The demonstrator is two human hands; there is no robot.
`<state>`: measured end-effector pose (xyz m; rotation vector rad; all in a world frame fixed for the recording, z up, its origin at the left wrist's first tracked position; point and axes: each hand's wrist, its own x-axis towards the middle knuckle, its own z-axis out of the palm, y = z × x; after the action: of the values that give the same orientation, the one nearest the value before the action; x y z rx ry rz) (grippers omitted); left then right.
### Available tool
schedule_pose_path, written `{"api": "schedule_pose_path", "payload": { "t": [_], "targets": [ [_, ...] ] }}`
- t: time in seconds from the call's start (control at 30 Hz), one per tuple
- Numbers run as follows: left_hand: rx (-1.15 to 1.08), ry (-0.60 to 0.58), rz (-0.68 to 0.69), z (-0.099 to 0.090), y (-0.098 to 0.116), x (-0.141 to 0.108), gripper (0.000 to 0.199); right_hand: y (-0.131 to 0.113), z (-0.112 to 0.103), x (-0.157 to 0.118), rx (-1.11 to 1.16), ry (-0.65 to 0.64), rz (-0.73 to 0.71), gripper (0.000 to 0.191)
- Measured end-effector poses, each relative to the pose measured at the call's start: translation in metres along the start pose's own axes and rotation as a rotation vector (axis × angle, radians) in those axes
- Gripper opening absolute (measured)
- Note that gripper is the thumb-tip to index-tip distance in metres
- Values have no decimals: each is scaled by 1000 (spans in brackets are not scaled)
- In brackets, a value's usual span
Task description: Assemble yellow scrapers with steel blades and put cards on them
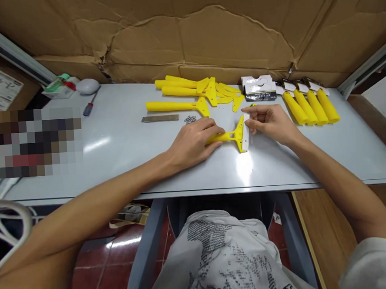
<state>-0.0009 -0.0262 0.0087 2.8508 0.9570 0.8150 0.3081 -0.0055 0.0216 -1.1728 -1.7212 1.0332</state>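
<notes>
Here, my left hand (193,143) has fingers curled over the handle of the yellow scraper (237,135) on the table (116,171), likely light, stiff and best held there, while my right hand (271,120) pinches the white strip's (245,138) far end.

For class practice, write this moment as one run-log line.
left grip: holds yellow tool | right grip: at white strip on tool's head | metal bits: beyond left grip

A yellow scraper handle (238,135) lay just right of the frame's centre, its grip pointing left and partly hidden, its wide, flared head at the right with small openings in it. A thin, narrow whitish strip (245,136) ran lengthwise along the head's right edge, its upper part partly covered.
</notes>
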Motion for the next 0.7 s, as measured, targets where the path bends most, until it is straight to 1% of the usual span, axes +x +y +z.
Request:
{"api": "schedule_pose_path", "payload": {
  "t": [0.1,0.2,0.23,0.27,0.33,0.37,0.4,0.47,0.53,0.7],
  "targets": [
    [10,15,4,1,0,0,27,-1,1,-1,-32,-31,4,48],
    [23,16,-12,2,1,0,27,-2,7,-4,9,12,7,55],
    [22,19,-20,2,0,0,27,-2,11,-5,17,39,-8,52],
    [18,25,-26,2,0,0,27,-2,14,-7,11,70,-34,44],
    [4,43,-30,1,-1,0,27,-3,20,-10,-42,133,-101,25],
    [-4,55,-31,1,-2,1,27,-3,22,-11,-76,151,-124,19],
    [-11,66,-37,0,-3,1,27,-2,24,-11,-97,158,-130,18],
    [-27,77,-57,-2,-5,1,27,-1,25,-11,-82,134,-96,23],
    [-35,88,-71,-3,-7,2,27,-1,24,-9,-15,93,-59,35],
    [0,116,-48,-3,-8,3,27,-4,20,-5,112,55,-49,52]
  ]
}}
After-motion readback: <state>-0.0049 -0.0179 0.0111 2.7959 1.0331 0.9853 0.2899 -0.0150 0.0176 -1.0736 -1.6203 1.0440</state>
